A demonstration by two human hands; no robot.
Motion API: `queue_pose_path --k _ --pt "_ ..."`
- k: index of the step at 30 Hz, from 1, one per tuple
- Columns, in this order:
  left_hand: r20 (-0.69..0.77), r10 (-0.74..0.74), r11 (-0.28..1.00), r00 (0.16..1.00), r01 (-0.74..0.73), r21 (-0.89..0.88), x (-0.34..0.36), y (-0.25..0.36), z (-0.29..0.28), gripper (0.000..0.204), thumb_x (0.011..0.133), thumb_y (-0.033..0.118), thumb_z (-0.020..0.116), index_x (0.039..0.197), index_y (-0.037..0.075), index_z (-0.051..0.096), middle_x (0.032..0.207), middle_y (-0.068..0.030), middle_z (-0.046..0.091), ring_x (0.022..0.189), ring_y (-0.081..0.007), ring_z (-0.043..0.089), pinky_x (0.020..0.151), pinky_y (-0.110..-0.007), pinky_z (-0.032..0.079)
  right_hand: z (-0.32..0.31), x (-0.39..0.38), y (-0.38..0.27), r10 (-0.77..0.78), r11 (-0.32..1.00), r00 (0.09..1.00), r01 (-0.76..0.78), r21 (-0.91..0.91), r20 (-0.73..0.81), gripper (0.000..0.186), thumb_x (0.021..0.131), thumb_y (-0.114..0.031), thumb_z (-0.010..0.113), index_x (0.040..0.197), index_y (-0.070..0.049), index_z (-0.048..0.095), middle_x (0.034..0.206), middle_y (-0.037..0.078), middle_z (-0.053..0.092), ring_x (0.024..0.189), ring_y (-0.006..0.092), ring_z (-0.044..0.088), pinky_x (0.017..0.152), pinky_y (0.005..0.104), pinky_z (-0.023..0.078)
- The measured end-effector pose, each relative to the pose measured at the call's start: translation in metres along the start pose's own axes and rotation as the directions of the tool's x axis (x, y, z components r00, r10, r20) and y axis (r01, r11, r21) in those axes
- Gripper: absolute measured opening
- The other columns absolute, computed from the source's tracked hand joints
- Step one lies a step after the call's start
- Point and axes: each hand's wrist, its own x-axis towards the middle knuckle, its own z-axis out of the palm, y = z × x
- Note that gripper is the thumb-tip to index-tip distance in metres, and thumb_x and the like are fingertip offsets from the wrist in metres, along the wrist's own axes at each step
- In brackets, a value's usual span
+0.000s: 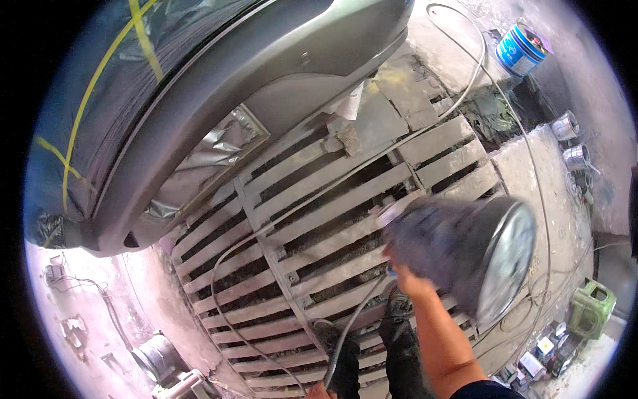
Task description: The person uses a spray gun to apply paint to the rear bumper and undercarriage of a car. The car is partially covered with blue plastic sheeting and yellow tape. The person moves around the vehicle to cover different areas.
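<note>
My right hand (pixel 413 284) is closed around the handle of a spray gun, whose large dark cup (pixel 445 246) with a shiny round lid (pixel 508 263) is smeared by motion. From the gun's lower end a grey air hose (pixel 355 318) runs down to the bottom edge. There my left hand (pixel 320 392), mostly cut off by the frame, closes on the hose. Up and to the left of the gun, apart from it, is a grey car bumper (pixel 219 86). Plastic film (pixel 126 73) with yellow tape covers the car body behind it.
Slatted floor grating (pixel 319 246) with gaps lies underfoot, and a long hose (pixel 345 178) crosses it. A blue-and-white paint can (pixel 522 50) stands far right, with smaller tins (pixel 565 126) nearer. A green jerrycan (pixel 590 309) sits lower right; a metal tin (pixel 156 357) lower left.
</note>
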Motion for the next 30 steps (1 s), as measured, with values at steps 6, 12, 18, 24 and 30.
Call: queue_pose_path --k 6,12,18,24,30 --pt "-0.100 0.127 0.991 0.987 -0.130 -0.031 -0.004 -0.026 0.008 0.045 0.085 0.028 0.046 0.119 -0.002 0.046 0.107 -0.0252 0.054 0.097 -0.0408 0.053 0.082 -0.047 0.045 0.013 0.026 0.009 -0.168 0.947 0.924 0.248 0.204 -0.344 0.032 0.089 -0.025 0.056 0.114 -0.008 0.048 0.100 0.005 0.058 0.063 0.0086 0.052 0.046 0.0211 0.038" --pt "-0.259 0.185 0.962 0.948 -0.228 -0.148 -0.001 -0.056 0.024 0.040 0.084 0.024 0.049 0.114 -0.003 0.049 0.103 -0.0254 0.055 0.092 -0.0409 0.054 0.079 -0.048 0.045 0.088 0.018 0.033 -0.251 0.849 0.943 0.322 0.419 -0.216 0.026 0.088 -0.024 0.057 0.108 -0.009 0.048 0.097 0.005 0.056 0.063 0.0115 0.052 0.047 0.0227 0.042" --pt "-0.210 0.175 0.959 0.962 -0.215 -0.186 -0.002 -0.082 0.031 0.040 0.084 0.024 0.049 0.114 -0.002 0.049 0.105 -0.0251 0.054 0.094 -0.0400 0.053 0.080 -0.048 0.045 0.168 -0.052 0.072 -0.209 0.973 0.893 0.229 -0.003 0.398 0.025 0.085 -0.025 0.062 0.099 -0.006 0.052 0.080 0.003 0.055 0.065 0.0107 0.052 0.052 0.0240 0.043" --pt "-0.173 0.192 0.949 0.966 -0.228 -0.217 -0.011 -0.089 0.018 0.043 0.087 0.028 0.046 0.118 0.000 0.047 0.110 -0.0203 0.054 0.093 -0.0375 0.056 0.079 -0.048 0.045 0.191 -0.075 0.043 -0.254 0.958 0.852 0.285 0.001 0.457 0.026 0.085 -0.021 0.061 0.105 -0.007 0.052 0.081 0.001 0.056 0.068 0.0098 0.053 0.056 0.0236 0.044" --pt "-0.259 0.198 0.934 0.945 -0.262 -0.242 -0.016 -0.095 0.015 0.041 0.084 0.026 0.050 0.116 0.001 0.050 0.106 -0.0208 0.056 0.088 -0.0364 0.057 0.073 -0.047 0.048 0.109 -0.036 0.028 -0.249 0.935 0.928 0.304 0.182 -0.276 0.025 0.087 -0.024 0.058 0.106 -0.008 0.053 0.079 0.001 0.056 0.064 0.0088 0.052 0.050 0.0207 0.040"
